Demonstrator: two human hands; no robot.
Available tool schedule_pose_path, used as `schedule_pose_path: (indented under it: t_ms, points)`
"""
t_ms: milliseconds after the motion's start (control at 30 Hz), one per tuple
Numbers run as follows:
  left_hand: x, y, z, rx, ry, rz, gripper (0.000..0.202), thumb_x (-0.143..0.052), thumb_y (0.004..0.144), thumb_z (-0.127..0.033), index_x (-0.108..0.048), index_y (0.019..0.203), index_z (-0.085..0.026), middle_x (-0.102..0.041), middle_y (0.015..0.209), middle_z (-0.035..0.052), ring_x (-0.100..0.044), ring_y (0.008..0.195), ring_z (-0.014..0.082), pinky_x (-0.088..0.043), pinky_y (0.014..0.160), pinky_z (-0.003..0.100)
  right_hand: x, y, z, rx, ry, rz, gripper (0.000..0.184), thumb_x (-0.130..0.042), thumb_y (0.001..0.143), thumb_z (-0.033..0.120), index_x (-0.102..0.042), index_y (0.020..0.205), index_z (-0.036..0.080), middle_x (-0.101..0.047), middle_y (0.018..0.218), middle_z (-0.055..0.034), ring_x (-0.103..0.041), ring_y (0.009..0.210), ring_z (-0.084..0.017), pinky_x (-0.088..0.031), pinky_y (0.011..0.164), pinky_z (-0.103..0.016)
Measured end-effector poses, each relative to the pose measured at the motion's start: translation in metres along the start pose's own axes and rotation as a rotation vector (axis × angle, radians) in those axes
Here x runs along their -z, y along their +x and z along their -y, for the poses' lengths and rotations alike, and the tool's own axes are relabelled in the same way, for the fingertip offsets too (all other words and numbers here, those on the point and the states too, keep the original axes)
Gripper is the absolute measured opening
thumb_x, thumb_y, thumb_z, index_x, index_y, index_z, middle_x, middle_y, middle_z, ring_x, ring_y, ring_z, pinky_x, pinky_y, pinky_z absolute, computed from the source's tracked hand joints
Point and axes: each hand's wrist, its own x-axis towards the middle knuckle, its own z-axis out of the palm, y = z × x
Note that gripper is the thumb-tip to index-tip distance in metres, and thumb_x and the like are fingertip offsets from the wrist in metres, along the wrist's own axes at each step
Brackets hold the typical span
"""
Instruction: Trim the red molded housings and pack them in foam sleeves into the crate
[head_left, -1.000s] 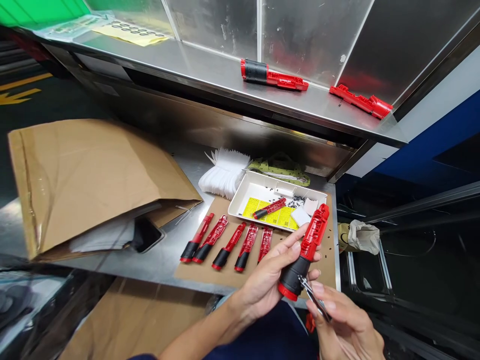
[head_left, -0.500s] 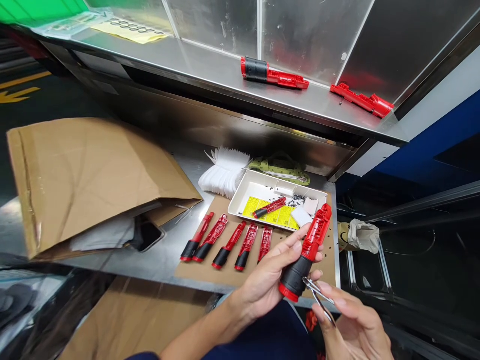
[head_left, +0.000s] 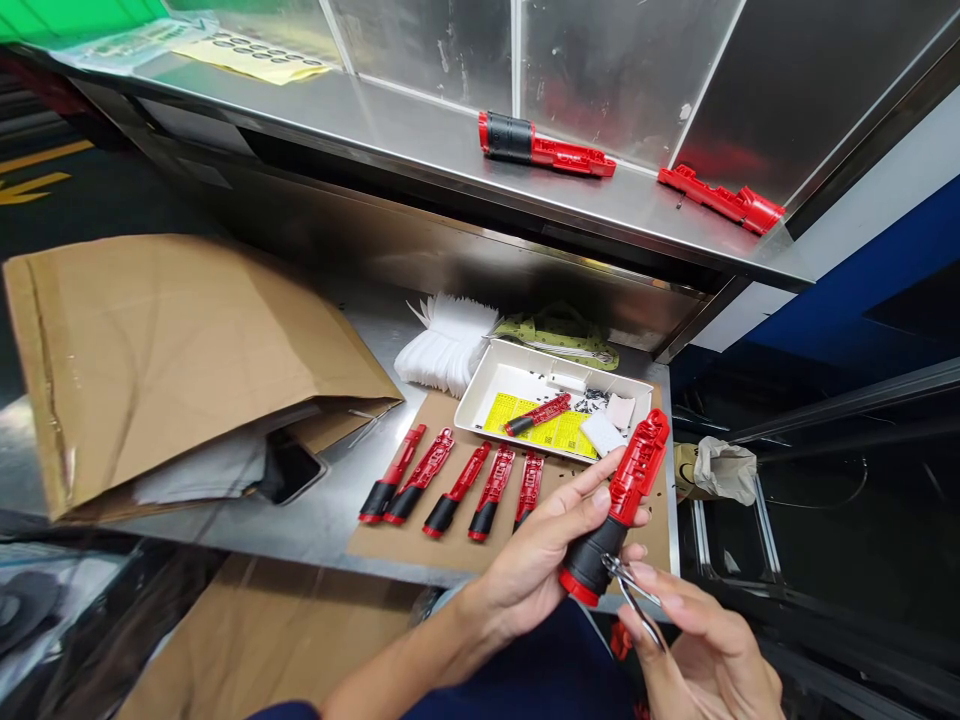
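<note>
My left hand (head_left: 544, 545) is closed around a red plastic housing (head_left: 637, 465) with a black sleeve near its lower end, holding it tilted over the table's front edge. My right hand (head_left: 709, 640) grips what look like small shiny metal nippers (head_left: 634, 590), their two handles spread between thumb and fingers. The tool's tip is at the black sleeve; whether it bites on anything is too small to tell. Behind my left hand, several similar red and black parts (head_left: 491, 490) lie in a row on a cardboard sheet (head_left: 401, 540).
A white tray (head_left: 469, 405) holds another red part, yellow labels and small black bits. White sheets (head_left: 444, 345) are stacked beside it. Left stands a large open cardboard box (head_left: 180, 330). Two red housings (head_left: 566, 155) rest on the metal shelf (head_left: 405, 130) above.
The view has shifted very slightly. My left hand has turned the housing a little, and the nippers stay at the black sleeve.
</note>
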Motion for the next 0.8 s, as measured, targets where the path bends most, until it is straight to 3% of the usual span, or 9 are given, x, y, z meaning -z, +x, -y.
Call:
schedule_pose_path:
  t_ms: [367, 500, 700, 800]
  points:
    - [-0.004, 0.0, 0.0, -0.017, 0.021, -0.048, 0.06, -0.07, 0.087, -0.02, -0.05, 0.144, -0.016, -0.072, 0.111, 0.0142, -0.07, 0.084, 0.0176, -0.059, 0.073, 0.028, 0.005, 0.0, 0.001, 0.027, -0.035, 0.04, 0.018, -0.075, 0.078, 0.006, -0.067, 0.087, 0.018, -0.079, 0.083, -0.0035, -0.077, 0.071, -0.021, -0.067, 0.066, -0.029]
    - [-0.005, 0.001, -0.001, -0.005, -0.019, -0.031, 0.054, -0.067, 0.089, -0.019, -0.054, 0.141, -0.016, -0.071, 0.115, 0.0146, -0.069, 0.089, 0.0184, -0.06, 0.072, 0.029, 0.017, -0.003, 0.003, -0.029, 0.02, -0.046, 0.016, -0.077, 0.081, 0.016, -0.067, 0.094, 0.02, -0.079, 0.087, -0.0041, -0.077, 0.075, -0.021, -0.067, 0.065, -0.028]
    - [-0.006, -0.001, 0.0, -0.002, -0.004, -0.029, 0.063, -0.072, 0.086, -0.021, -0.049, 0.144, -0.013, -0.073, 0.108, 0.016, -0.069, 0.098, 0.0218, -0.059, 0.071, 0.026, 0.018, -0.001, 0.001, 0.022, -0.03, 0.105, 0.033, -0.077, 0.073, 0.0, -0.068, 0.1, 0.017, -0.079, 0.091, -0.0055, -0.077, 0.077, -0.023, -0.067, 0.069, -0.032]
    - [-0.006, -0.002, 0.001, -0.001, 0.017, -0.044, 0.068, -0.075, 0.084, -0.024, -0.048, 0.146, -0.014, -0.073, 0.107, 0.0156, -0.07, 0.091, 0.0213, -0.058, 0.068, 0.025, 0.011, 0.0, 0.002, 0.032, -0.032, 0.088, 0.03, -0.076, 0.074, 0.002, -0.068, 0.098, 0.017, -0.079, 0.089, -0.0052, -0.077, 0.076, -0.023, -0.067, 0.068, -0.031]
